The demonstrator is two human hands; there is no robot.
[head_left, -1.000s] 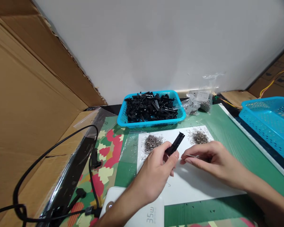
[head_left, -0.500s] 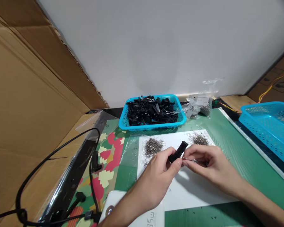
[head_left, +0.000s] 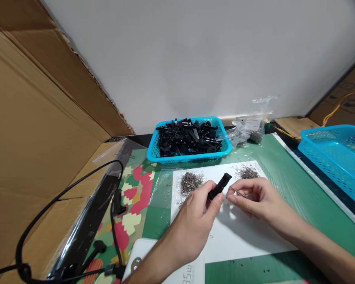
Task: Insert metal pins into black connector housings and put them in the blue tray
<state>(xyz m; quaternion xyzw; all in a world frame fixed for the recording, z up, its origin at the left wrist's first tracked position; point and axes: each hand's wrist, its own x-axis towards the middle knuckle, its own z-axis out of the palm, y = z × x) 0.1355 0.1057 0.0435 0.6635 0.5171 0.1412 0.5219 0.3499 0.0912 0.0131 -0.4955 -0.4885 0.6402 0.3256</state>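
Note:
A narrow black plastic part (head_left: 221, 185) is pinched between the thumb and fingers of my left hand (head_left: 197, 217), its free end tilted up to the right. Just right of it, my right hand (head_left: 256, 199) is closed on a thin metal pick (head_left: 240, 193), whose tip is near the black part. Both hands are over a white sheet of paper (head_left: 239, 240). Two piles of tiny bent metal wires lie on that sheet: the left pile (head_left: 191, 182) beyond my left hand, the right pile (head_left: 248, 172) beyond my right hand.
A blue basket (head_left: 189, 159) full of black plastic parts stands at the back. Clear bags (head_left: 253, 130) are beside it. Another blue basket (head_left: 328, 154) is at the right. A black cable (head_left: 41, 213) loops at the left, near a white power bank (head_left: 142, 248).
My right hand has shifted slightly back from the black part, and a small gap now shows between them. My left hand still holds the part.

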